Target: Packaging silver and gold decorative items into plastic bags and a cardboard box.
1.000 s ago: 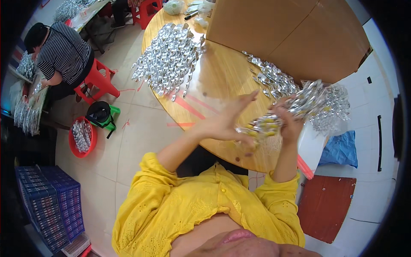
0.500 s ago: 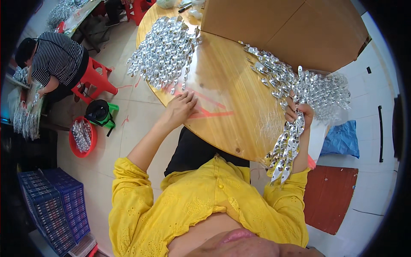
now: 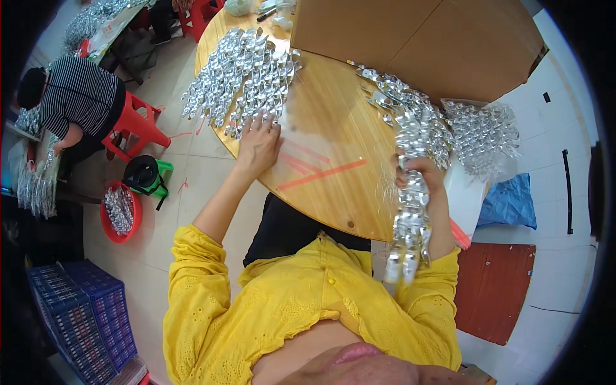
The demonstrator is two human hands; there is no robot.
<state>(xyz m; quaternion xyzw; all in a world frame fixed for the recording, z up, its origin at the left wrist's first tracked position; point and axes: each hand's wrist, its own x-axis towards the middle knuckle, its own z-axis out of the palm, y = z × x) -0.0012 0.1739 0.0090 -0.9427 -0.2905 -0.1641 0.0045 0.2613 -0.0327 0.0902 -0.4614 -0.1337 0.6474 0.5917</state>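
My right hand (image 3: 421, 174) is closed around a bunch of twisted silver foil strips (image 3: 410, 215), whose lower ends hang past the table edge near my sleeve. The bunch is partly smeared by motion. My left hand (image 3: 258, 146) lies on the wooden table (image 3: 330, 115) with its fingers stretched out. Its fingertips reach the near ends of a spread of silver twisted strips (image 3: 247, 74). Beside that hand, red ribbon pieces (image 3: 321, 176) lie crossed on the wood.
A large cardboard box (image 3: 410, 45) stands along the table's far right. Below it lie more silver strips (image 3: 430, 115) and a clear bag of them (image 3: 484, 135). A blue plastic bag (image 3: 510, 202) is at right. At left, another person (image 3: 80, 93) sits by a red basin (image 3: 120, 212).
My right hand has shifted left, its bunch now hanging straighter. My left hand has moved up and left onto the near ends of the spread strips. The red ribbon pieces lie differently.
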